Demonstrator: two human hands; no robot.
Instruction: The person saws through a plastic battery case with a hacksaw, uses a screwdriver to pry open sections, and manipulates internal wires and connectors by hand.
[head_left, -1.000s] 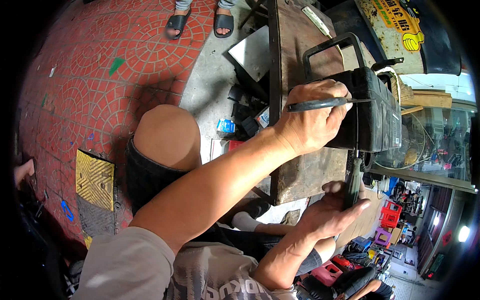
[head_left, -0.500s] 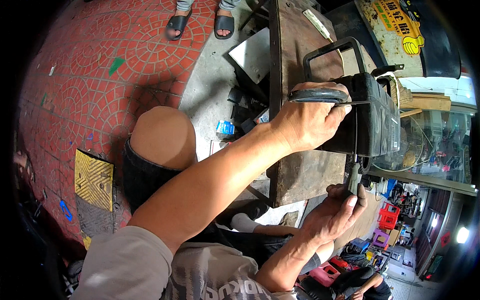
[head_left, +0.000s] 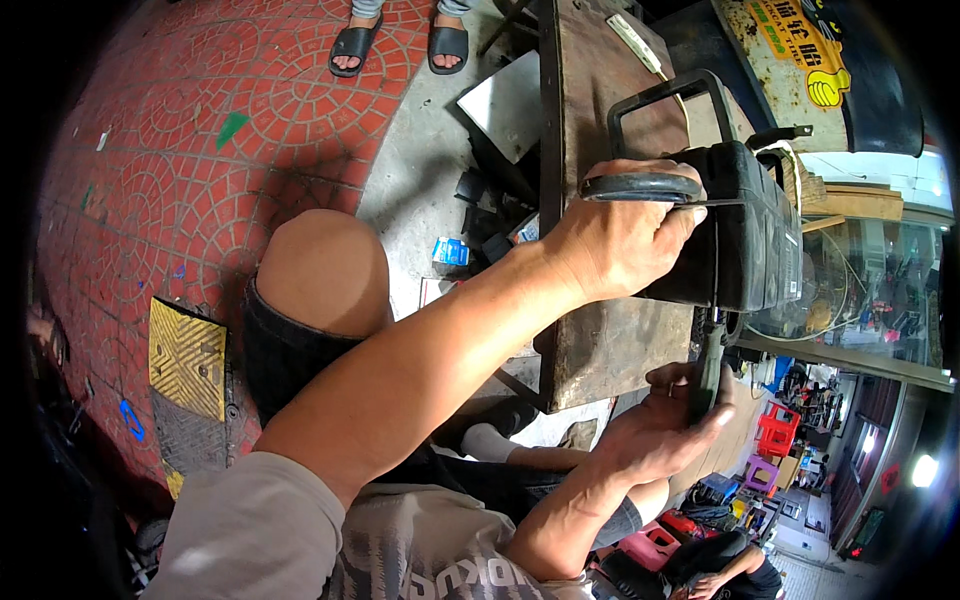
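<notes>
A black boxy plastic housing [head_left: 760, 225] with a carrying handle [head_left: 612, 125] lies on the wooden bench. My left hand [head_left: 615, 245] is closed around a tool with a black loop handle [head_left: 640, 187], which looks like scissors. Its thin metal end reaches the seam of the housing. Below the housing, my right hand [head_left: 660, 425] holds the grey-green handle of a screwdriver [head_left: 710, 370], fingers curled loosely around it and thumb stretched out. The screwdriver's long shaft runs up along the same seam; its tip is hard to make out.
The wooden bench [head_left: 620, 350] ends at my knees. A white power strip [head_left: 635, 42] lies on its far part. Another person's sandalled feet [head_left: 350, 48] stand on the red paving. A yellow-black ramp [head_left: 187, 360] lies at left; a glass case [head_left: 860, 280] stands right.
My right hand's fingers have loosened and shifted around the screwdriver handle, the thumb now stretched out. The handle appears turned. My left hand has stayed nearly still.
</notes>
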